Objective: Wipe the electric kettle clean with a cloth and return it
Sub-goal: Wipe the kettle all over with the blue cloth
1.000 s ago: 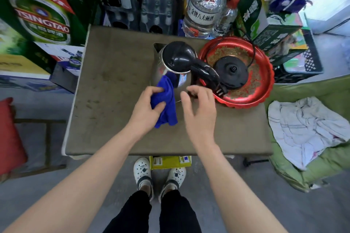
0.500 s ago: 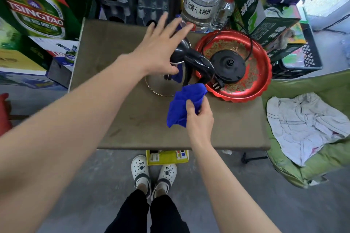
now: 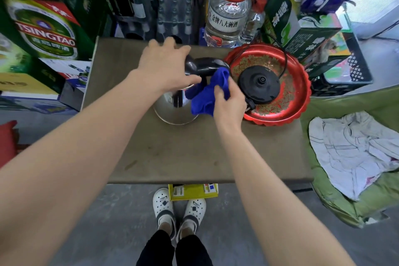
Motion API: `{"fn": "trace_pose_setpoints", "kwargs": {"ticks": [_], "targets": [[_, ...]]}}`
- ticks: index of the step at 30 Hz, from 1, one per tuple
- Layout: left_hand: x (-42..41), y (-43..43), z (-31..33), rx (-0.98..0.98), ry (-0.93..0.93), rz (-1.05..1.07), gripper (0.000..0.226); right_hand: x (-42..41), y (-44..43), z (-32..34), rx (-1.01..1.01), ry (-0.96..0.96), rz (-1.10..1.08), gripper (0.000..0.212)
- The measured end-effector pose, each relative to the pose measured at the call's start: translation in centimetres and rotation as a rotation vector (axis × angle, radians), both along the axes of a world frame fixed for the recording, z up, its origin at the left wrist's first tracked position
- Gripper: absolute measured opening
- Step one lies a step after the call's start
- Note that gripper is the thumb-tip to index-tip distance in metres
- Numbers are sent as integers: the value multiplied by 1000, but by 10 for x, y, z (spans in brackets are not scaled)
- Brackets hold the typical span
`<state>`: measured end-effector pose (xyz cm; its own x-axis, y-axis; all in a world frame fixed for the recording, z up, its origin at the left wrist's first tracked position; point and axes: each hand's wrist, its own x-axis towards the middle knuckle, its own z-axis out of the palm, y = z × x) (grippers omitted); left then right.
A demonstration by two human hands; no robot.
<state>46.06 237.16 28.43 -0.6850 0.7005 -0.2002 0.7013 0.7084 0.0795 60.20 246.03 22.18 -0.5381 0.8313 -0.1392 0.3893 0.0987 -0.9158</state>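
A steel electric kettle (image 3: 172, 110) with a black lid and handle stands on the brown table (image 3: 194, 153), left of a red tray (image 3: 300, 101). My left hand (image 3: 166, 67) lies over the kettle's black top and grips it. My right hand (image 3: 228, 106) holds a blue cloth (image 3: 207, 95) pressed against the kettle's handle side. The kettle's round black base (image 3: 259, 84) sits in the red tray with its cord trailing back. Most of the lid is hidden under my left hand.
Large clear bottles (image 3: 226, 11) with red caps stand behind the table. Green beer cartons (image 3: 43, 32) crowd the left side and more boxes (image 3: 302, 34) the back right. A white cloth (image 3: 354, 151) lies on a green cushion to the right.
The blue cloth passed from my left hand to my right hand. My left hand came down onto the kettle's top, and my right hand brought the cloth up against the kettle.
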Motion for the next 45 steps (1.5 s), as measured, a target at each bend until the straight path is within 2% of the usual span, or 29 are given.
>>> {"fn": "trace_pose_setpoints", "kwargs": {"ticks": [2, 5, 8, 10, 13, 15, 19, 20, 22, 23, 26, 27, 28, 32, 34, 36, 40, 42, 45], "targets": [[-1, -12, -2, 45, -84, 43, 93, -14, 20, 6, 55, 2, 40, 42], [5, -24, -8, 173, -236, 94, 99, -18, 17, -2, 99, 35, 78, 42], [12, -24, -16, 221, -240, 116, 99, -3, -8, -30, 115, 54, 121, 46], [9, -23, -18, 210, -212, 123, 100, 11, -15, -60, 84, -60, 160, 51], [6, -21, -19, 193, -203, 127, 99, 26, -18, -88, -150, -285, 174, 46], [6, -21, -20, 194, -204, 125, 99, 23, -20, -79, -197, -235, 85, 42], [8, -20, -19, 201, -221, 141, 98, -1, -19, -30, -53, 125, -32, 36], [8, -20, -19, 201, -218, 143, 97, -5, -20, -25, -29, 160, -19, 36], [8, -21, -19, 205, -223, 150, 96, -11, -23, -30, -29, 107, -3, 37], [8, -21, -20, 210, -228, 149, 96, -11, -25, -40, -79, 54, -4, 39], [8, -22, -19, 219, -230, 142, 94, -7, -26, -63, -431, -95, -42, 44], [7, -22, -20, 218, -232, 142, 94, -4, -27, -65, -474, -112, -57, 45], [7, -22, -20, 218, -229, 142, 95, -1, -30, -64, -458, -104, -61, 45], [6, -21, -21, 213, -227, 153, 97, 6, -44, -38, -154, 119, 7, 42], [7, -21, -21, 211, -221, 156, 96, -2, -43, -36, -73, 136, 4, 42], [8, -21, -21, 216, -222, 162, 96, -14, -39, -46, -71, 94, -6, 45], [9, -22, -21, 221, -223, 154, 94, -14, -36, -58, -319, 20, -31, 47], [9, -22, -22, 234, -225, 164, 95, -3, -50, -42, -263, 72, 3, 47], [8, -22, -22, 241, -224, 163, 92, 1, -69, -17, -78, 213, 82, 47]]}}
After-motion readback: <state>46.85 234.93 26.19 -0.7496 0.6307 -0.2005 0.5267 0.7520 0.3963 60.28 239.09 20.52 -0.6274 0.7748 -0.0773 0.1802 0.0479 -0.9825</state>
